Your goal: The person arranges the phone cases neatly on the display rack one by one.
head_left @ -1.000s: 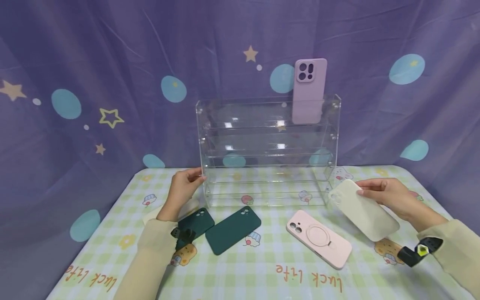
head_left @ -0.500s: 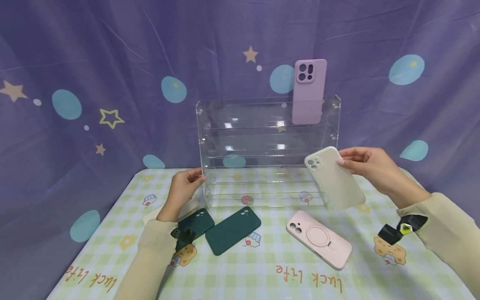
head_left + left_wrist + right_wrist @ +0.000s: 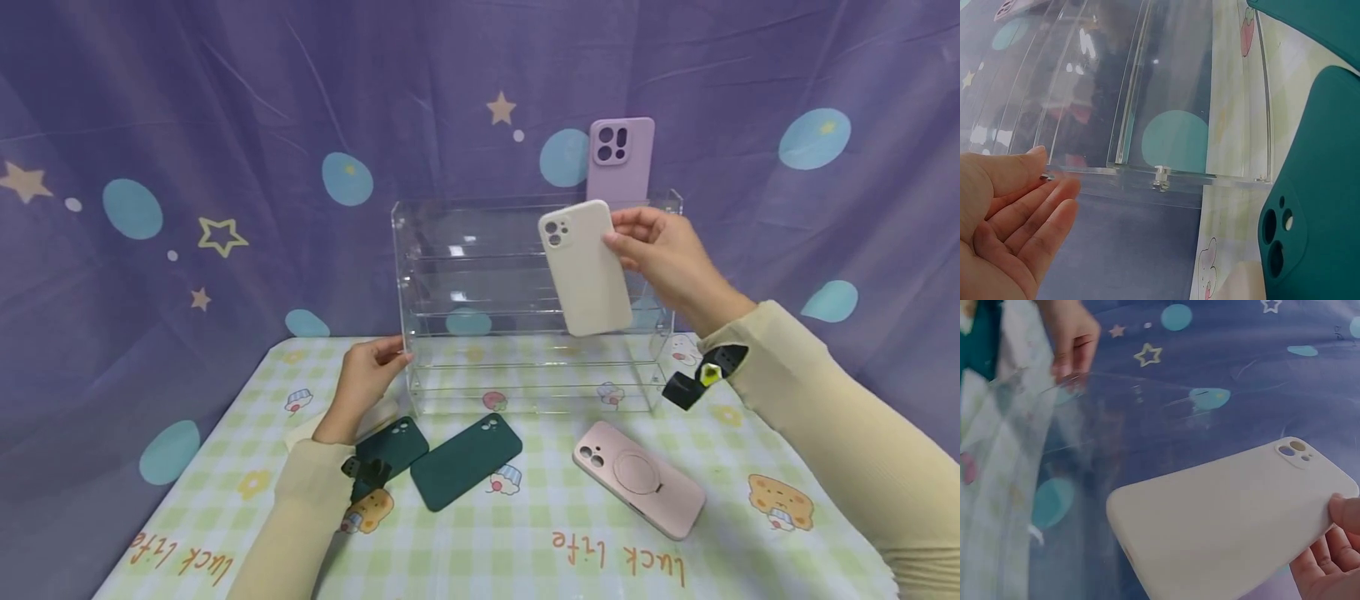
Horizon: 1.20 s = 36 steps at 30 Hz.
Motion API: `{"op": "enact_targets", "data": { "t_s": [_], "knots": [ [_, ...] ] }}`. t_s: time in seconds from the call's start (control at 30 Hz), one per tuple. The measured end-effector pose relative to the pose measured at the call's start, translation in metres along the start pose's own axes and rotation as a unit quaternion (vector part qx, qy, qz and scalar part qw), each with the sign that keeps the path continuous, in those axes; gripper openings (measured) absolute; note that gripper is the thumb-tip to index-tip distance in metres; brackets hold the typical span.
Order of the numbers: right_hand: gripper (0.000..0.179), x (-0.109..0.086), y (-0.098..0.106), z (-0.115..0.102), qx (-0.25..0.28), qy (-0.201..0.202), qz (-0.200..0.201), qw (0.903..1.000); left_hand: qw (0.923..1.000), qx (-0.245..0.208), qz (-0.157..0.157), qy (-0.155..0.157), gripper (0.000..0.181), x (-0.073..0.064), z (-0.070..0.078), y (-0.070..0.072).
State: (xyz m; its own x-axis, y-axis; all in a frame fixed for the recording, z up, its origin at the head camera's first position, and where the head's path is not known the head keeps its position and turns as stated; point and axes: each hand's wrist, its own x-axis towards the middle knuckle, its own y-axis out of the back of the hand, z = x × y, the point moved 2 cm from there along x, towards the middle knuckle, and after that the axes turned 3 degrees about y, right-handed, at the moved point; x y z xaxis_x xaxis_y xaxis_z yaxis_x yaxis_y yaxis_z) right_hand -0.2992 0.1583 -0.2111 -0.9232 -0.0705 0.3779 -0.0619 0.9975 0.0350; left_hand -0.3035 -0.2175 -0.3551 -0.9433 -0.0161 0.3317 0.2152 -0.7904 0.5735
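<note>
My right hand point(image 3: 670, 257) pinches a cream phone case point(image 3: 588, 271) by its right edge, thumb on the back face. The case hangs tilted in front of the clear acrylic display rack point(image 3: 465, 229), camera holes at its upper left. In the right wrist view the cream case point(image 3: 1222, 519) fills the lower part. My left hand point(image 3: 366, 373) holds the rack's left side panel; in the left wrist view its thumb and fingers point(image 3: 1054, 219) are at the panel edge. A lilac phone case point(image 3: 621, 167) stands in the top tier, its lower part hidden by the cream case.
Two dark green phone cases point(image 3: 467, 461) lie on the checked tablecloth point(image 3: 450, 550) left of centre. A pink phone case point(image 3: 637, 479) with a ring lies right of centre. A pale case point(image 3: 303, 432) is partly under my left wrist. A purple curtain point(image 3: 225, 108) hangs behind.
My right hand has lifted the cream case up and leftward from beside the rack's lower right to before its upper tiers. The case has become more upright. My left hand has stayed in place.
</note>
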Motion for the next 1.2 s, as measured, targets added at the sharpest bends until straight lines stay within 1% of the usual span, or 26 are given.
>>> {"op": "enact_targets", "data": {
  "t_s": [0.07,0.2,0.33,0.43,0.5,0.63,0.7,0.8,1.0,1.13,1.2],
  "knots": [
    [0.013,0.011,-0.009,-0.008,0.037,0.001,0.008,0.9993,1.0000,0.004,0.002,-0.004,0.033,0.000,0.000,0.000],
    [0.012,0.033,-0.029,-0.022,0.072,0.015,0.028,0.9969,0.9998,0.016,0.004,-0.014,0.032,0.000,0.002,0.001],
    [0.011,0.054,-0.052,-0.035,0.097,0.043,0.042,0.9935,0.9997,0.016,0.001,-0.016,0.032,-0.001,0.004,0.002],
    [0.012,0.067,-0.068,-0.043,0.129,0.066,0.049,0.9882,0.9998,0.015,-0.003,-0.013,0.033,-0.003,0.006,0.002],
    [0.013,0.076,-0.076,-0.048,0.156,0.085,0.050,0.9828,0.9998,0.015,-0.005,-0.012,0.034,-0.004,0.006,0.002],
    [0.014,0.091,-0.088,-0.059,0.190,0.117,0.054,0.9732,0.9997,0.019,-0.005,-0.014,0.034,-0.005,0.007,0.001],
    [0.014,0.098,-0.091,-0.062,0.202,0.120,0.060,0.9702,0.9997,0.018,-0.003,-0.015,0.034,-0.004,0.008,0.001],
    [0.013,0.106,-0.094,-0.063,0.227,0.116,0.076,0.9639,0.9995,0.024,-0.003,-0.020,0.034,-0.004,0.009,0.001],
    [0.013,0.116,-0.099,-0.053,0.283,0.115,0.109,0.9460,0.9989,0.042,0.001,-0.021,0.034,-0.006,0.006,0.002],
    [0.013,0.118,-0.101,-0.042,0.293,0.121,0.127,0.9398,0.9993,0.035,-0.001,-0.014,0.034,-0.007,0.004,0.002],
    [0.013,0.119,-0.101,-0.037,0.295,0.122,0.132,0.9384,0.9995,0.030,-0.002,-0.012,0.034,-0.009,0.004,0.002]
  ]
}}
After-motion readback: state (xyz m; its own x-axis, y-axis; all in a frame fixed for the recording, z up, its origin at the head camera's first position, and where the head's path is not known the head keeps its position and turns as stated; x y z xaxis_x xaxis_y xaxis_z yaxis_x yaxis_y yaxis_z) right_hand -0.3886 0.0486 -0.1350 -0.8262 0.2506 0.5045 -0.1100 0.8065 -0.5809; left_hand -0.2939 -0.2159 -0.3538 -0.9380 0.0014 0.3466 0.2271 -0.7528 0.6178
